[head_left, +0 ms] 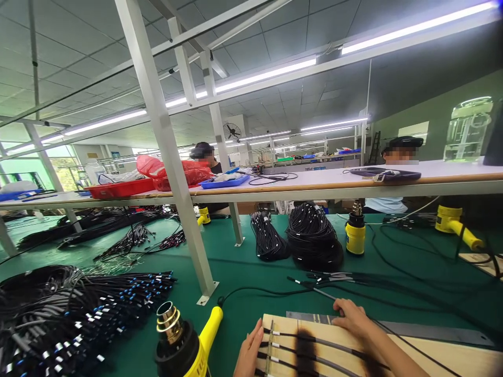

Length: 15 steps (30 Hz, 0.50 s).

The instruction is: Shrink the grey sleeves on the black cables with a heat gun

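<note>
A pale wooden board (330,331) with dark scorch marks lies at the front of the green bench. Several black-and-grey cables (334,361) with white labels run across it, passing under a thin metal rod (270,345) near its left end. My left hand (249,350) rests along the board's left edge, fingers stretched out beside the cable ends. Over the board's far edge, my right hand (352,318) has its fingers closed on a grey cable (324,293) that reaches toward the loose cables behind. A metal ruler (436,332) lies along the back of the board.
A yellow heat gun (198,356) stands nozzle-up left of the board; another one (356,238) stands farther back. Labelled cable bundles (78,319) cover the left bench, and coiled black cables (312,235) lie behind. A metal post (173,157) supports the shelf (314,180). Two people sit beyond.
</note>
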{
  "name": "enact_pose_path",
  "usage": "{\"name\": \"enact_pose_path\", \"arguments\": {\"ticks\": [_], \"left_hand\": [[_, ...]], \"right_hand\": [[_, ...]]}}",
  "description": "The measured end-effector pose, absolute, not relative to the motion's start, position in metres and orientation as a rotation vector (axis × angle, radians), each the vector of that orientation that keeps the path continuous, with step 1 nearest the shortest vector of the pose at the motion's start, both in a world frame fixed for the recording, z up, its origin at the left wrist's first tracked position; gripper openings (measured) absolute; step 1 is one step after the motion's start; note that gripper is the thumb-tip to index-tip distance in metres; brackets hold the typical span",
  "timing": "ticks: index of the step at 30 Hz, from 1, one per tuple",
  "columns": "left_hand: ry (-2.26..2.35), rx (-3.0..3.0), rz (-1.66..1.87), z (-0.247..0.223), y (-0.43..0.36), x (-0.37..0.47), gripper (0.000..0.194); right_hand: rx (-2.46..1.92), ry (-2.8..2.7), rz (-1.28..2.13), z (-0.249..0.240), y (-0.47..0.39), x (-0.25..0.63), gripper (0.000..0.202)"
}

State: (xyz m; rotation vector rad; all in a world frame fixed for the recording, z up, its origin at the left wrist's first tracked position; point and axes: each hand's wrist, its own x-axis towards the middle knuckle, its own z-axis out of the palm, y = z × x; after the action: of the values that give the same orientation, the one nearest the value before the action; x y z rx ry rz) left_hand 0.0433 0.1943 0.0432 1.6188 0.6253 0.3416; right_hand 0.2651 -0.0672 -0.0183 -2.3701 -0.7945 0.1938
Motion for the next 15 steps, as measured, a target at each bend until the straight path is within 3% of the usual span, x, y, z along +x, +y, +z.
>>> {"name": "enact_pose_path", "arguments": {"ticks": [5, 11, 15], "left_hand": [[0.596, 1.668, 0.33, 0.044, 0.196, 0.043, 0.063], [0.61, 1.693, 0.32, 0.042, 0.196, 0.042, 0.067], [0.621, 1.736, 0.288, 0.041, 0.197, 0.043, 0.083]], "right_hand": [[-2.347, -0.803, 0.207, -0.014, -0.067, 0.265, 0.007], [-2.265, -0.855, 0.175, -0.007, -0.078, 0.269, 0.016], [-2.222, -0.901, 0.182, -0.006, -0.086, 0.264, 0.022]]}}
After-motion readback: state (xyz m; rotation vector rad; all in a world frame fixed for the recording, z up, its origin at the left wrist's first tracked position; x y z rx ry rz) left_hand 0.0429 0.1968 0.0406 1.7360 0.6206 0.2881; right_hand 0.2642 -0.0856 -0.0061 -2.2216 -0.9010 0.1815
